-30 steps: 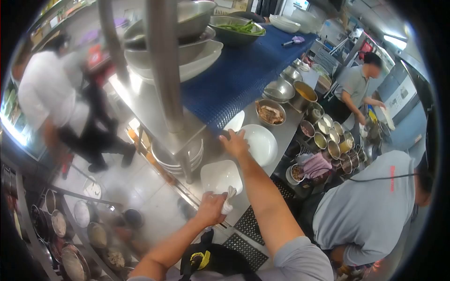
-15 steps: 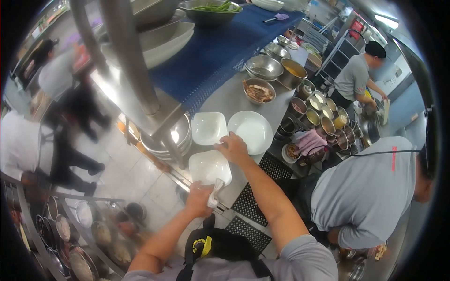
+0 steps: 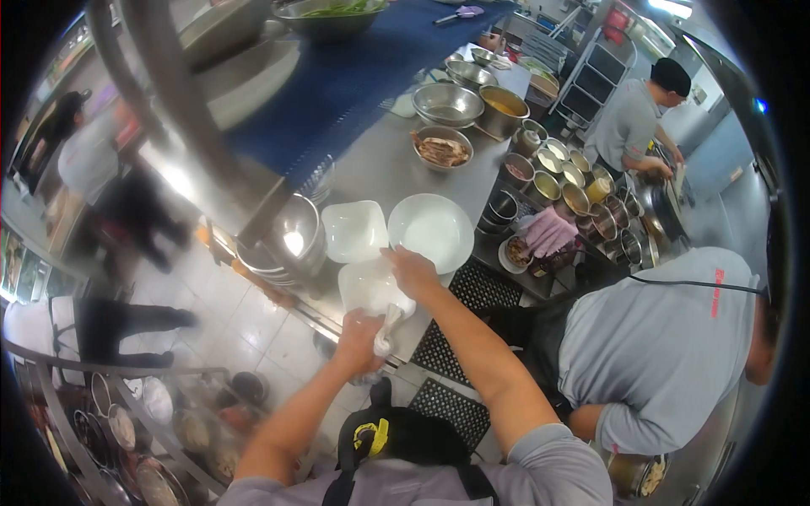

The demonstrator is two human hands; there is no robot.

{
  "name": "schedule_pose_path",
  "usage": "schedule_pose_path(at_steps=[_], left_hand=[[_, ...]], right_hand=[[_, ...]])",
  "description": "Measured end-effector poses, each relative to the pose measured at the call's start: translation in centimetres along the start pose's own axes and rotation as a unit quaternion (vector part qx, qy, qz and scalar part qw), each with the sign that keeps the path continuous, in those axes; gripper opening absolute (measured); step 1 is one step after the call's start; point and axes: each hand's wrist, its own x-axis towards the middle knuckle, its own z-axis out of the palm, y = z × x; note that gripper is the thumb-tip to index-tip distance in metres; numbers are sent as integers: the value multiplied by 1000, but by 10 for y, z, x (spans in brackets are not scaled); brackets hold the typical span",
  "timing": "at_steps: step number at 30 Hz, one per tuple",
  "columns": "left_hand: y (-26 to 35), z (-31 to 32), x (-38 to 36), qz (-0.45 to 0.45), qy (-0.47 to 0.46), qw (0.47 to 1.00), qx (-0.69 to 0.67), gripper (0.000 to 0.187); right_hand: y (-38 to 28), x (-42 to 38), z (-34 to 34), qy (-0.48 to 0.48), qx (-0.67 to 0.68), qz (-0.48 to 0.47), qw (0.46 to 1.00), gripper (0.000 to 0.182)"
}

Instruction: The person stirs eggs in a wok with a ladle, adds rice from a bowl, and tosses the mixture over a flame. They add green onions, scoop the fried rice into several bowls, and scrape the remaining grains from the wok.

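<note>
Two squarish white bowls and a round white bowl (image 3: 432,232) stand close together on the steel counter. My left hand (image 3: 361,341) is closed around a crumpled white cloth (image 3: 389,325) at the front edge of the nearer square bowl (image 3: 367,287). At that bowl's far right corner, my right hand (image 3: 412,274) has its fingers bent over the rim, close to the round bowl; the fingertips are partly hidden. Just beyond lies the other square bowl (image 3: 353,229), which neither hand clearly holds.
Stacked steel bowls (image 3: 295,232) stand left of the white bowls, by a metal post (image 3: 190,126). Further along are a bowl of cooked meat (image 3: 443,149) and a pot of orange liquid (image 3: 504,110). A co-worker (image 3: 658,346) is close on my right; others stand farther off.
My view has shifted slightly, so the bowls appear further left. My right hand stays at the nearer square bowl's rim, and my left hand still holds the cloth.
</note>
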Motion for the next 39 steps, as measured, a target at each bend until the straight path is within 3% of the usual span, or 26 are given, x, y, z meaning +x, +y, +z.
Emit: schedule_pose_path(at_steps=[2, 5, 6, 8, 10, 11, 12, 13, 15, 16, 18, 20, 22, 23, 24, 25, 26, 27, 29, 30, 31, 33, 36, 39], left_hand=[[7, 1, 1, -47, -32, 998, -8, 73], [10, 7, -7, -52, 28, 998, 11, 71], [23, 3, -5, -24, 67, 997, 15, 62], [27, 13, -20, 25, 158, 987, 6, 61], [77, 4, -18, -136, 73, 971, -183, 58], [103, 8, -18, -164, 74, 951, -250, 49], [125, 18, -25, -202, 67, 926, -311, 41], [111, 36, -45, -198, -44, 909, -364, 45], [145, 77, -65, -218, -214, 840, -449, 52], [165, 99, -75, -231, -297, 797, -472, 55], [223, 113, -95, -201, -394, 752, -488, 58], [294, 132, -116, -152, -465, 713, -503, 62], [399, 129, -154, -201, -513, 643, -532, 63], [433, 134, -166, -206, -535, 607, -550, 63], [456, 152, -181, -200, -549, 566, -582, 64], [496, 150, -192, -199, -574, 536, -586, 65], [521, 164, -202, -175, -611, 512, -578, 64], [546, 180, -213, -152, -647, 486, -568, 64], [607, 193, -233, -141, -689, 492, -513, 62], [634, 205, -243, -123, -717, 463, -506, 58], [660, 211, -252, -114, -732, 480, -469, 55], [704, 238, -278, -98, -746, 454, -477, 54], [766, 279, -310, -128, -791, 422, -424, 53], [826, 309, -346, -132, -793, 403, -437, 54]], right_hand=[[0, -4, -6, 18, 7, -4, 1000, 53], [-18, -36, -21, 84, 3, -4, 996, 56], [-24, -57, -29, 115, -7, 4, 993, 58], [-19, -104, -13, 230, 121, -36, 965, 52], [-18, -171, 5, 238, 147, -41, 959, 41], [-41, -217, -25, 277, 198, 22, 940, 39], [-45, -257, -12, 292, 201, 75, 932, 39], [-44, -297, 3, 292, 192, 107, 931, 39], [-49, -389, 7, 251, 220, 197, 922, 39], [-58, -480, 6, 293, 206, 271, 894, 38], [-76, -587, -5, 339, 159, 345, 861, 34], [-104, -702, -38, 458, 82, 379, 800, 28], [-149, -836, -57, 495, -113, 461, 728, 23], [-173, -893, -69, 484, -205, 582, 621, 25], [-211, -942, -90, 453, -229, 640, 577, 31], [-244, -977, -101, 304, -200, 790, 494, 40], [-264, -1008, -99, 253, -110, 853, 444, 52], [-273, -1038, -79, 227, -83, 873, 424, 56], [-277, -1092, -21, 172, -30, 907, 384, 63], [-293, -1104, -15, 287, -14, 869, 403, 68], [-304, -1110, -8, 311, -25, 860, 404, 67], [-330, -1095, -17, 354, -43, 839, 410, 66], [-352, -1073, -39, 352, -32, 848, 395, 66], [-321, -1101, -20, 353, -31, 829, 432, 64]])
